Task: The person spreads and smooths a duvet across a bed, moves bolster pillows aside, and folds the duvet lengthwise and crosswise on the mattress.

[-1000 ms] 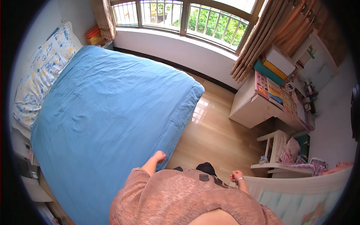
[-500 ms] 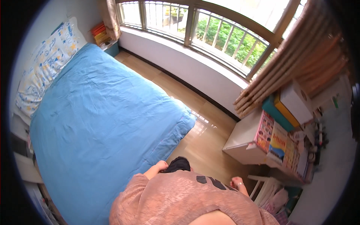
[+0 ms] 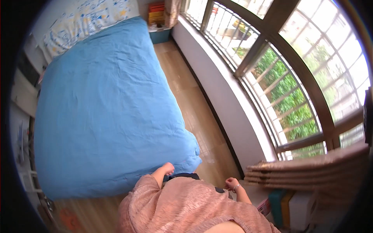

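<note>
My left hand (image 3: 168, 168) is loosely curled, with nothing visible in it. It is held over the foot end of the bed, which has a blue cover (image 3: 112, 105); whether it touches the cover I cannot tell. My right hand (image 3: 232, 183) hangs out to my right side, its fingers bent inward and nothing seen in them. A thin bracelet (image 3: 236, 187) circles that wrist. Between the two hands is my pink fuzzy top (image 3: 186, 202), with dark clothing (image 3: 186, 176) below its front edge.
A patterned pillow (image 3: 93, 19) lies at the bed's head. Tiled floor (image 3: 186, 97) runs between the bed and the window wall (image 3: 225, 89). Orange and yellow drawers (image 3: 156, 14) stand in the far corner. A brown curtain (image 3: 303, 171) and upright boxes (image 3: 289, 207) are on my right.
My view has turned right, so the bed faces me more squarely and the window fills the right side. The desk has mostly slid out at the lower right. Both hands remain curled.
</note>
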`<action>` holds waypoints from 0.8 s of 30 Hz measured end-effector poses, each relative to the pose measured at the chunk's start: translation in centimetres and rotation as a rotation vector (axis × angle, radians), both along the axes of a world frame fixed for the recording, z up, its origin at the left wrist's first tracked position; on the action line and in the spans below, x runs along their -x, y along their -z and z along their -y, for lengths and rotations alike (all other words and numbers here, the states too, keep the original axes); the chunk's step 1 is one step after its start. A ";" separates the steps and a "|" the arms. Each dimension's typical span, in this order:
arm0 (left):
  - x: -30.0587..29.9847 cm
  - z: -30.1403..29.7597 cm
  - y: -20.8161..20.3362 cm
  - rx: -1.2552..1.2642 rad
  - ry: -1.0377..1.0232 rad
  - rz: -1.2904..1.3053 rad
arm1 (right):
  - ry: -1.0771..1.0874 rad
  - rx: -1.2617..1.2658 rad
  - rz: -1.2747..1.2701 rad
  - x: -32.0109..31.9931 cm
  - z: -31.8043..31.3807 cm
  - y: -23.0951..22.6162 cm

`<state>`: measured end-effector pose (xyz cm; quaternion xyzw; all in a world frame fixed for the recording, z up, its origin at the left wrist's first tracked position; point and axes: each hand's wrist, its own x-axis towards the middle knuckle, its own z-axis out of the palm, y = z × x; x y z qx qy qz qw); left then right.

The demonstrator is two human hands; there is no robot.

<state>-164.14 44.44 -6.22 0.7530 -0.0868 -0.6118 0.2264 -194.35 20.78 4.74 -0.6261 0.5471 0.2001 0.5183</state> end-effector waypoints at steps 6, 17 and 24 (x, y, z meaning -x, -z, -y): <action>-2.6 8.7 -3.2 0.138 -0.189 0.003 | 0.055 0.082 -0.067 -0.6 10.8 0.1; -6.4 17.2 -0.3 -0.165 -0.561 -0.047 | -0.272 0.022 -0.028 -17.3 34.0 1.2; -10.5 25.6 -5.0 0.050 -0.642 -0.014 | -0.344 -0.040 -0.071 -33.5 45.0 4.1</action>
